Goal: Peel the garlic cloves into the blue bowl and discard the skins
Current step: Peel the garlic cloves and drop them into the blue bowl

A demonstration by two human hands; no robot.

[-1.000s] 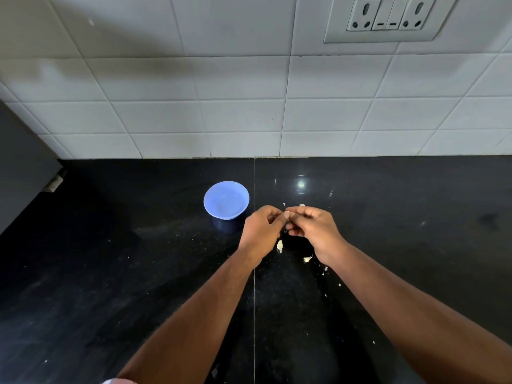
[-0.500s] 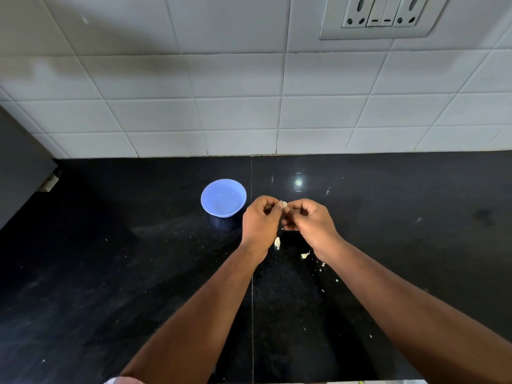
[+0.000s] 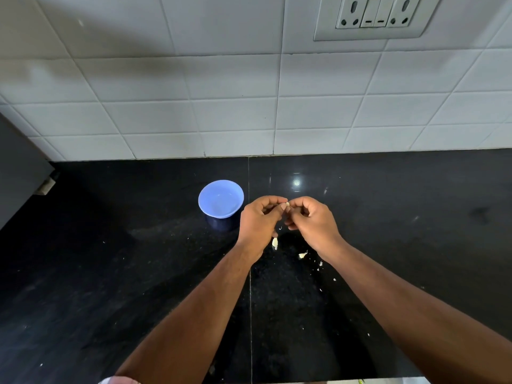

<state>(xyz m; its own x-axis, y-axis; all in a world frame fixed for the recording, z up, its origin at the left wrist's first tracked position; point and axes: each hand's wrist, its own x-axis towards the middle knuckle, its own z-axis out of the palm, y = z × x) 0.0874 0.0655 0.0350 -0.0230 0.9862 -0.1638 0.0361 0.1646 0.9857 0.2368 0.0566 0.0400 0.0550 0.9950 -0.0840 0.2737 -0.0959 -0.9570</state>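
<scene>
One small pale garlic clove (image 3: 287, 204) is pinched between the curled fingertips of the left hand (image 3: 259, 220) and the right hand (image 3: 313, 221), which meet just above the black polished stone countertop (image 3: 110, 273). One round blue plastic bowl (image 3: 221, 199) is seen at nine o'clock of the left hand, just beside it; nothing can be made out inside it. Two larger scraps of pale garlic skin (image 3: 274, 242) are seen on the counter at six o'clock of the hands, with several tiny flecks scattered toward five o'clock. One white double socket plate (image 3: 378, 15) is mounted on the white tiled wall (image 3: 194, 92) at one o'clock.
</scene>
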